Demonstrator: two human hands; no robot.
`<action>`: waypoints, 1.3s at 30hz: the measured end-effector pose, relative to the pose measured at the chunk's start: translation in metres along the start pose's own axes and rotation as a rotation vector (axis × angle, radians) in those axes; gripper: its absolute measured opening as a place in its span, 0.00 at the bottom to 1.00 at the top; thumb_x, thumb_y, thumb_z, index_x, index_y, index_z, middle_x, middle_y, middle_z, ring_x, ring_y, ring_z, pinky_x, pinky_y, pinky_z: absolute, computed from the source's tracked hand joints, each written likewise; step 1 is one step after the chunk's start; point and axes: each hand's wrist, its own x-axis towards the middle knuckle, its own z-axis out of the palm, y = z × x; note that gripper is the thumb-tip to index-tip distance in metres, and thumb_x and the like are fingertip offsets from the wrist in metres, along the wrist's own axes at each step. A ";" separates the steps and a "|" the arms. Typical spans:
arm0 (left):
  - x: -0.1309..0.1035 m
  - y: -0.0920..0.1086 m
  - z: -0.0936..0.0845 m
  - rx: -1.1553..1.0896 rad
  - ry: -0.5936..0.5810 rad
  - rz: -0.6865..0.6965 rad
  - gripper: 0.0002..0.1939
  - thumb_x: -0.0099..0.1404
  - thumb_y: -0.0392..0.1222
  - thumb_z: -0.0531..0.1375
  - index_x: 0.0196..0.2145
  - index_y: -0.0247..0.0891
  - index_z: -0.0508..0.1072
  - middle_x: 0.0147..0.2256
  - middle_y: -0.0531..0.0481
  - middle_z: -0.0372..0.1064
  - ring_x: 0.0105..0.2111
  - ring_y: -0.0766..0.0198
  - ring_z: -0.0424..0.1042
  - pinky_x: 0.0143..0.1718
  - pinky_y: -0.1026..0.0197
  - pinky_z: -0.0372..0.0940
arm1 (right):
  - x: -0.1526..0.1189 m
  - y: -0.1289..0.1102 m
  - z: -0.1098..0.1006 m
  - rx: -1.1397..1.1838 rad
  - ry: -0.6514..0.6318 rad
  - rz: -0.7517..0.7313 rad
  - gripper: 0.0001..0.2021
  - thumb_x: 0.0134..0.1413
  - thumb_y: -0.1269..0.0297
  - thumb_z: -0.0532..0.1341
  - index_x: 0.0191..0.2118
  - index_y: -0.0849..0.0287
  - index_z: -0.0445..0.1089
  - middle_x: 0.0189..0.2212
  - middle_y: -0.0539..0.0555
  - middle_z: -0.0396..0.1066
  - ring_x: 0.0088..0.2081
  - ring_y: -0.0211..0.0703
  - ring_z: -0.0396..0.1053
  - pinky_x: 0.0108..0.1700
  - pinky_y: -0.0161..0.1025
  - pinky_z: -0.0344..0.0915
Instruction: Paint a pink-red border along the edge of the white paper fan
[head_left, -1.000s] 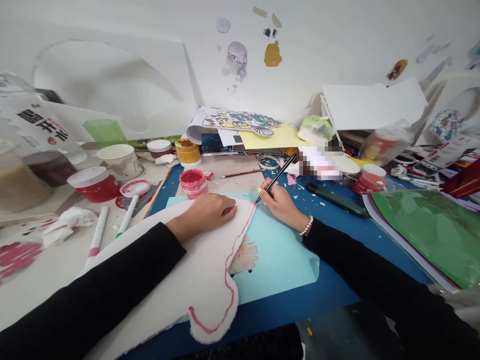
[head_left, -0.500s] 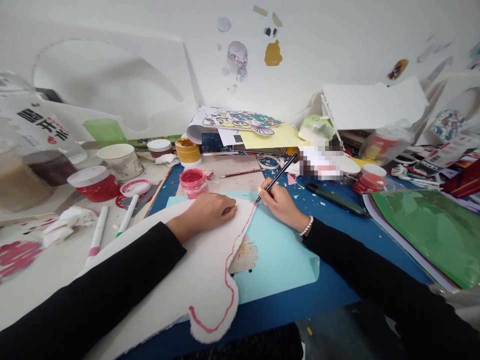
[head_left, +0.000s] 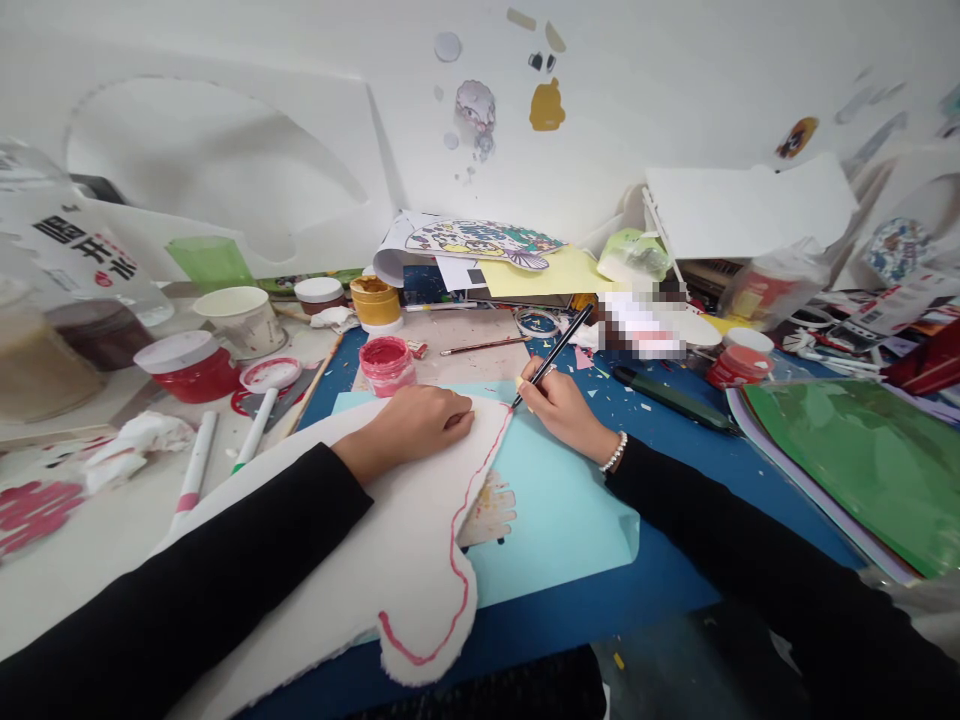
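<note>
A large white foam board (head_left: 300, 590) with a wavy cut edge lies before me, a pink-red painted line running along that edge. My left hand (head_left: 420, 422) rests on the board with its fingers curled in and nothing visible in them. Pinched in my right hand (head_left: 559, 405) is a slim black paintbrush (head_left: 561, 347), its tip at the upper corner of the board where the painted line ends. Beneath the board is a light blue sheet (head_left: 562, 540). Just beyond my left hand stands an open jar of red paint (head_left: 388, 368).
To the left are a lidded red paint jar (head_left: 187, 367), a paper cup (head_left: 238, 322), white markers (head_left: 196, 465) and crumpled tissue (head_left: 142, 445). A yellow paint jar (head_left: 376, 303) and a pencil (head_left: 484, 346) lie farther back. On the right are a dark green cutter (head_left: 675, 400) and coloured sheets (head_left: 862, 470).
The paintbrush and my right hand have shifted very slightly, with the tip a touch nearer to me along the board's edge. My left hand and the board stay in place.
</note>
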 end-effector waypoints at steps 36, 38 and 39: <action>0.000 -0.001 0.001 -0.049 0.022 0.012 0.14 0.61 0.40 0.45 0.19 0.37 0.58 0.20 0.51 0.63 0.20 0.68 0.58 0.19 0.62 0.41 | -0.003 -0.006 0.000 0.030 -0.035 -0.036 0.07 0.51 0.67 0.49 0.23 0.58 0.54 0.21 0.47 0.55 0.22 0.34 0.54 0.27 0.34 0.51; 0.000 -0.001 0.001 -0.055 0.027 0.013 0.15 0.61 0.40 0.45 0.19 0.37 0.58 0.20 0.51 0.62 0.19 0.68 0.58 0.19 0.62 0.41 | -0.003 -0.006 -0.001 0.032 -0.040 -0.032 0.07 0.51 0.68 0.49 0.23 0.58 0.54 0.20 0.46 0.54 0.21 0.34 0.53 0.26 0.34 0.51; 0.000 -0.001 0.001 -0.060 0.030 0.013 0.14 0.61 0.40 0.45 0.19 0.37 0.58 0.20 0.51 0.62 0.19 0.68 0.58 0.19 0.62 0.41 | -0.003 -0.007 -0.001 0.032 -0.045 -0.027 0.07 0.51 0.68 0.49 0.23 0.57 0.53 0.20 0.46 0.54 0.21 0.33 0.53 0.26 0.33 0.51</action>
